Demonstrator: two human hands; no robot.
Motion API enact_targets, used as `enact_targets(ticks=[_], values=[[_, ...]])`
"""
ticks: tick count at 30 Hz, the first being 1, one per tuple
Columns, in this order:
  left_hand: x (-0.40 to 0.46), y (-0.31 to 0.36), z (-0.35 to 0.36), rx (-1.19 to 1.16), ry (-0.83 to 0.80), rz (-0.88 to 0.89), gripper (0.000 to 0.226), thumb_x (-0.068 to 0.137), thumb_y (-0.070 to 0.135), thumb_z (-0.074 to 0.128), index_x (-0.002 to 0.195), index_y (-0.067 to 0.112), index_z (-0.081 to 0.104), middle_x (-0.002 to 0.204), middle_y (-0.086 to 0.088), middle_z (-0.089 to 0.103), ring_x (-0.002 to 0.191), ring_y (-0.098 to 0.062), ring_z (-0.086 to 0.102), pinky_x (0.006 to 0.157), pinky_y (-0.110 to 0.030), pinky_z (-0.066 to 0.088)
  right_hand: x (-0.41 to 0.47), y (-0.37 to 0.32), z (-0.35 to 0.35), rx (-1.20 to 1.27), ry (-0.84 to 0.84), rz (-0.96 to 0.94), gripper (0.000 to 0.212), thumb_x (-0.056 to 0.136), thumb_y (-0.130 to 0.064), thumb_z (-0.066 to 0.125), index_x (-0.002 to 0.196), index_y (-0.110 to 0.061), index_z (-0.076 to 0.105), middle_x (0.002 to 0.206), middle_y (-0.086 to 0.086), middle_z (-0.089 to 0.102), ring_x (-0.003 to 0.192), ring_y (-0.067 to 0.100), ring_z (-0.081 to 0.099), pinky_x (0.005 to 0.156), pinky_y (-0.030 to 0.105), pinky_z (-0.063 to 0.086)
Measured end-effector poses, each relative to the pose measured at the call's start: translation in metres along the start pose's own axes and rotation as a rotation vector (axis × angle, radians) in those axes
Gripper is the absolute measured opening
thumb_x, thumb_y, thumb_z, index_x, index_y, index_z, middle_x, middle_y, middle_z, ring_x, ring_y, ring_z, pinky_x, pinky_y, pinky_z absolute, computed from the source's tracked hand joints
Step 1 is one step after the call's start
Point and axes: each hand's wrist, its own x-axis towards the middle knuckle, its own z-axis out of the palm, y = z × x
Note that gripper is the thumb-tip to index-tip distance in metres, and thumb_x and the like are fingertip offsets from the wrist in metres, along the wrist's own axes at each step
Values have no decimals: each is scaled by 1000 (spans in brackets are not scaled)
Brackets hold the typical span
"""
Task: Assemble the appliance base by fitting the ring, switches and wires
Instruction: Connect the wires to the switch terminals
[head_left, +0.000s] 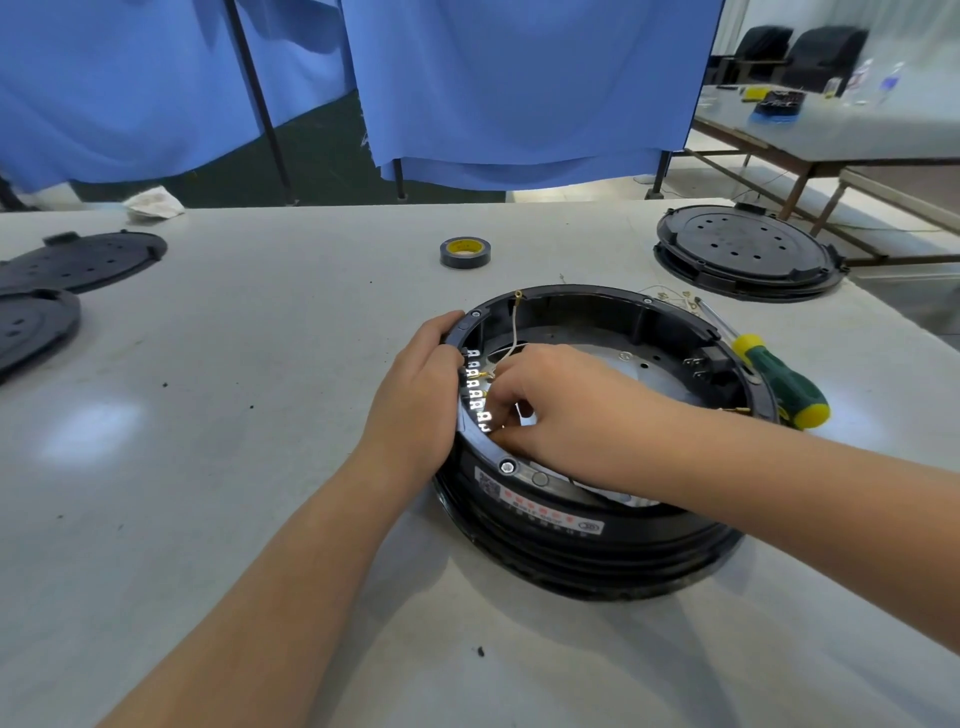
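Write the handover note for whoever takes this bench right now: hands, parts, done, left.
Left hand grips the rim of the black base, steadying it.
Right hand is inside the base, fingers curled at the row of white terminals; what it pinches is hidden.
A thin wire runs from the far rim down to that hand.
Screwdriver leans on the base's right edge; tape roll sits beyond.
Left: wiring unfinished.

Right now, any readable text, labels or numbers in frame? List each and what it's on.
None can be read.
White label on the appliance base side wall: a code square, a red line and dark lines, all too blurred.
Tape roll, yellow core: print too small.
Bottles on the far table: labels blurred.
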Motion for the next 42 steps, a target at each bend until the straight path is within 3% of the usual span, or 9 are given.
enact_targets(ticks=[3, 8, 13, 15, 19, 25, 31, 35, 42], values=[[0, 2, -1, 21, -4, 10, 39, 70, 22, 39, 94, 42, 61, 102, 14, 66, 107, -17, 61, 101, -49, 45, 0, 0, 1, 20, 5, 28, 41, 84, -23, 65, 53, -34, 41, 69, -10, 52, 74, 11, 50, 64, 25, 34], [1, 2, -4, 62, -8, 70, 40, 89, 4, 38, 111, 30, 59, 107, 11, 65, 109, -16, 59, 101, -43, 45, -3, 0, -1, 31, 29, -2, 35, 83, -22, 64, 56, -31, 43, 68, -13, 47, 75, 10, 46, 64, 25, 33], [-1, 5, -6, 66, -23, 100, 41, 90, 1, 37, 116, 21, 61, 112, 3, 66, 108, -17, 60, 95, -35, 47, -7, 2, -11, -8, 30, -49, 1, 81, -33, 69, 82, -33, 68, 80, -17, 50, 84, 5, 46, 72, 20, 37], [0, 6, -9, 51, -25, 93, 40, 90, 1, 38, 115, 20, 62, 111, 3, 67, 107, -16, 61, 91, -31, 47, -14, 12, -23, 102, 98, -14, 17, 79, -37, 73, 95, -33, 72, 84, -18, 55, 85, 1, 50, 76, 17, 41], [4, 9, -19, 89, -51, 95, 41, 90, 0, 40, 116, 22, 62, 108, 11, 65, 103, -6, 60, 78, -17, 44, -35, 35, -50, 336, 285, 93, 6, 81, -31, 71, 84, -33, 74, 82, -19, 66, 82, -4, 61, 75, 11, 45], [7, 14, -34, 161, -93, 107, 41, 91, 0, 38, 114, 24, 62, 106, 13, 65, 96, 1, 59, 66, -3, 43, -44, 41, -68, 101, -320, 241, 13, 80, -51, 67, 90, -43, 72, 87, -27, 68, 78, -11, 60, 69, 10, 45], [6, 14, -33, 154, -92, 104, 41, 91, -1, 38, 111, 24, 62, 106, 11, 66, 96, -1, 60, 67, -5, 45, -28, 27, -74, -135, -527, 287, 8, 79, -44, 71, 86, -40, 71, 72, -31, 66, 60, -19, 53, 56, 10, 36], [7, 14, -33, 205, -81, 133, 39, 91, 1, 39, 112, 26, 62, 106, 15, 65, 96, 3, 59, 72, -8, 45, -25, 30, -69, -73, -399, 284, 5, 81, -33, 70, 84, -38, 71, 71, -28, 67, 63, -15, 56, 61, 15, 41], [-1, 20, -36, 279, 26, 180, 36, 87, 6, 53, 105, 35, 66, 107, 17, 66, 95, 5, 62, 80, -15, 47, -23, 46, -50, 115, 112, 185, 16, 90, -23, 63, 89, -37, 70, 85, -19, 67, 80, -4, 60, 74, 14, 46]])
